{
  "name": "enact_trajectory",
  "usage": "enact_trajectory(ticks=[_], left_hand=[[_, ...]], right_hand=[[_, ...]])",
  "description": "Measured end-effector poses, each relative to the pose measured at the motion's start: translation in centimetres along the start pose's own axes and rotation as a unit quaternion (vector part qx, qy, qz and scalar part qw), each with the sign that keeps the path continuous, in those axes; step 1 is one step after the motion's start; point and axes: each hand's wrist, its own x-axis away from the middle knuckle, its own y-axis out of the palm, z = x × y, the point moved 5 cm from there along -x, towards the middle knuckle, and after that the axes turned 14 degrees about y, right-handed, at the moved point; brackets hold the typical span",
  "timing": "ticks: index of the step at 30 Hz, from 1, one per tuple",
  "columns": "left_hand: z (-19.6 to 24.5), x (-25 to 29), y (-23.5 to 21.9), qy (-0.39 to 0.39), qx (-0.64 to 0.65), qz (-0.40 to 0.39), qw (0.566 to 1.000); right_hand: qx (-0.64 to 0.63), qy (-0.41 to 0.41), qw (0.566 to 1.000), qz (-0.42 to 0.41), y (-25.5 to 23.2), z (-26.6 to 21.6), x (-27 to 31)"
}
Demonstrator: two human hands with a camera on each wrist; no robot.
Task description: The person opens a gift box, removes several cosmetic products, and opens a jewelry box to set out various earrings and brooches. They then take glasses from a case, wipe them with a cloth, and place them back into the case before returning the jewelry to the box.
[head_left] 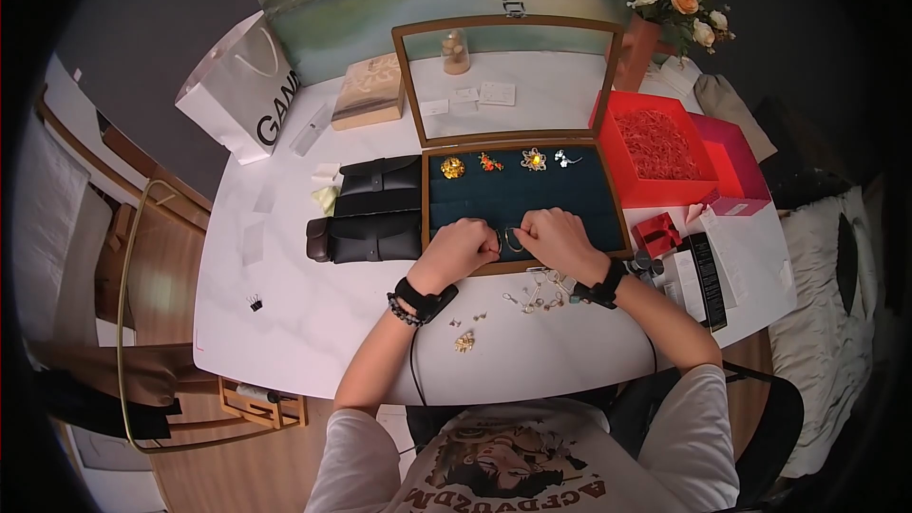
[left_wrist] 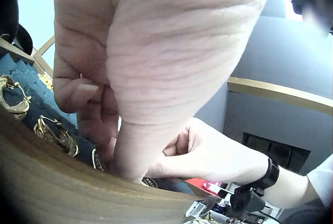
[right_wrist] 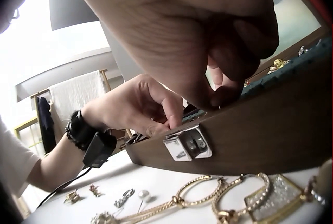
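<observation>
Both hands are at the front edge of a wooden jewelry box (head_left: 616, 185) lined in dark green. The left hand (head_left: 463, 249) has its thumb and fingers curled around a gold hoop earring (left_wrist: 97, 159). Close beside it, the right hand (head_left: 562, 239) pinches another hoop (head_left: 514, 240) low in the box. Fingertip contact is partly hidden in the wrist views. More hoop earrings (left_wrist: 56, 135) lie along the front, left of the left hand. Several brooches (head_left: 453, 167) sit in the back row. The glass lid (head_left: 508, 21) stands raised.
Loose jewelry (head_left: 464, 341) and chained pieces (right_wrist: 197, 193) lie before the box. Black cases (head_left: 378, 236) adjoin its left side. Right are a red box (head_left: 655, 192), a small gift box (head_left: 655, 232) and cartons (head_left: 703, 275). Behind stand a paper bag (head_left: 237, 95) and a flower vase (head_left: 635, 57).
</observation>
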Motion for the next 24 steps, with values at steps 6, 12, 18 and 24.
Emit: enact_trajectory(ticks=[6, 12, 18, 24], left_hand=[[0.0, 0.2, -0.2, 0.004, -0.011, 0.006, 1.000], [0.4, 0.4, -0.4, -0.004, -0.021, -0.004, 1.000], [2.7, 0.7, -4.1, -0.031, -0.036, 0.021, 0.999], [4.8, 3.6, -4.4, -0.031, -0.030, 0.021, 0.999]], right_hand=[[-0.025, 0.013, 1.000, 0.009, -0.4, -0.3, 0.3], [-0.026, 0.017, 1.000, 0.005, -0.5, -0.5, 0.5], [-0.054, 0.039, 0.997, 0.039, -5.4, -0.8, 1.9], [0.026, 0.036, 0.996, -0.079, -6.6, 1.1, 5.9]])
